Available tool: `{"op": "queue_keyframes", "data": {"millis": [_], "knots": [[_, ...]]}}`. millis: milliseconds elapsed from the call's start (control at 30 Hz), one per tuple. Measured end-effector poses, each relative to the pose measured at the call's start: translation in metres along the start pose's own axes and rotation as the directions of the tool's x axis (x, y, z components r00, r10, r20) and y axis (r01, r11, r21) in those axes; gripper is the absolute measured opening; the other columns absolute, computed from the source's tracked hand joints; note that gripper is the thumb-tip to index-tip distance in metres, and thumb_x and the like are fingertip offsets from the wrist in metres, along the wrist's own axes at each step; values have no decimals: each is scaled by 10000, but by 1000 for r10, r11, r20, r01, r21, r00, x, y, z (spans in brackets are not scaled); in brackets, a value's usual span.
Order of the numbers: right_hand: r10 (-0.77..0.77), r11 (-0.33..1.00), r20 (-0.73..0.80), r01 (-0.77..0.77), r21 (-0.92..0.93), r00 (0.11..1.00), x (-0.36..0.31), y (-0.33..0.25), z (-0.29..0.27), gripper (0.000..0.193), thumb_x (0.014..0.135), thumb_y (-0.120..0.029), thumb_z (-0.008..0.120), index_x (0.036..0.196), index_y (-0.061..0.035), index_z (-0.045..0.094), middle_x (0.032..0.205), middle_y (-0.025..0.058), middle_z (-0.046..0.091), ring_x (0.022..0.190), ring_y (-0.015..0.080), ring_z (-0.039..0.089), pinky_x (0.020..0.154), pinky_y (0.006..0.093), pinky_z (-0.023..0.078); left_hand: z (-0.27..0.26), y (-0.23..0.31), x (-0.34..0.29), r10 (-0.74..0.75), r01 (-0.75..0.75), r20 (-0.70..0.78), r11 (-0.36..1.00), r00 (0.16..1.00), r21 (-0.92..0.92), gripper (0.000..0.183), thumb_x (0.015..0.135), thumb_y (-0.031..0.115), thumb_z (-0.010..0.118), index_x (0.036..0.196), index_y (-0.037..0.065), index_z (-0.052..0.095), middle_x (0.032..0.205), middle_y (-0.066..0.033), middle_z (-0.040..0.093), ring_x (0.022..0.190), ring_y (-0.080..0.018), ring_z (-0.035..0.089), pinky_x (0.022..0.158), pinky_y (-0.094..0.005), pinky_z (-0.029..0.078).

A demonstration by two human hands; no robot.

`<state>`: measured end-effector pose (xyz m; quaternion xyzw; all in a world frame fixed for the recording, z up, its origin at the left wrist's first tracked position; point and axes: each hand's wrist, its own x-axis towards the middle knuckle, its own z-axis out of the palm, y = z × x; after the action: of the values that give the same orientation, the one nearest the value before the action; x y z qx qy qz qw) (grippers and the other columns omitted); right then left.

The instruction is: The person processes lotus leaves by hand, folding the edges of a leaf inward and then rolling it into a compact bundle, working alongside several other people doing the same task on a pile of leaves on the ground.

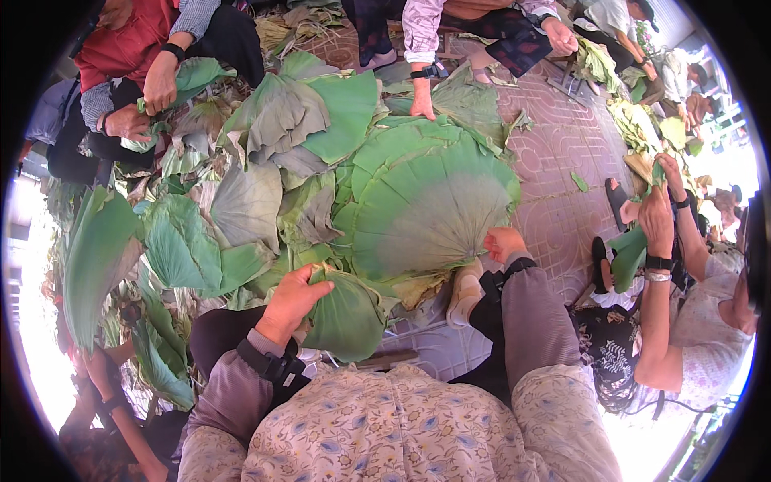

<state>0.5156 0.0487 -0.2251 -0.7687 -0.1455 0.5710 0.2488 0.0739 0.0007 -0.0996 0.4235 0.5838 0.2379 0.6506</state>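
My left hand (295, 301) grips a folded green lotus leaf (347, 321) over my lap, the thumb stretched across its top edge. Some of those fingers are hidden. In front of me lies a broad stack of lotus leaves, topped by a large round leaf (434, 210), green on the left and greyish toward the right. My right hand (504, 243) is closed at the near right edge of this large leaf, with the fingertips pinched on it. Across the stack, another person's hand (422, 103) rests on its far edge.
Heaped lotus leaves (245, 205), some wilted grey, cover the ground at left. Reddish patterned paving (554, 193) shows at right. Co-workers sit all around: one at far left holds a leaf (193, 80), and one at right raises both hands (658, 213). My shoe (464, 297) is beside the stack.
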Motion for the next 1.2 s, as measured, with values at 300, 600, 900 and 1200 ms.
{"op": "queue_keyframes", "data": {"millis": [300, 600, 900, 1200], "knots": [[269, 909, -107, -216, 357, 957, 62, 81, 58, 388, 776, -287, 574, 1066, -75, 424, 1024, 163, 484, 778, 314, 537, 550, 413, 424, -4, 12, 15, -5, 5, -53, 1000, 999, 8, 226, 752, 41, 563, 975, 6, 564, 815, 4, 582, 709, -72, 518, 673, -221, 430], [255, 774, -70, -161, 612, 964, 31, 94, 61, 175, 771, -222, 608, 798, -140, 456, 615, 21, 450, 485, 146, 456, 418, 277, 337, -16, 8, -16, 109, -232, 265, 839, 958, 492, 303, 714, 217, 591, 987, 86, 568, 779, -108, 595, 683, -213, 566, 634, -310, 441], [-305, 768, -269, 403, 499, 914, -80, 21, 89, 224, 773, -165, 538, 973, -165, 437, 895, -2, 513, 721, 145, 500, 513, 286, 400, -31, -5, -66, 240, -347, 286, 838, 928, 421, 343, 698, 206, 585, 1009, 65, 555, 795, -143, 594, 706, -268, 566, 652, -337, 440], [-723, 604, -190, 741, 294, 665, -244, -46, 114, 197, 832, -125, 494, 1006, -78, 412, 895, 22, 475, 797, 141, 460, 706, 279, 402, -37, -43, -109, 229, -340, 271, 795, 935, 502, 401, 686, 251, 593, 1031, 52, 551, 861, -188, 590, 787, -321, 563, 699, -363, 440]]}}
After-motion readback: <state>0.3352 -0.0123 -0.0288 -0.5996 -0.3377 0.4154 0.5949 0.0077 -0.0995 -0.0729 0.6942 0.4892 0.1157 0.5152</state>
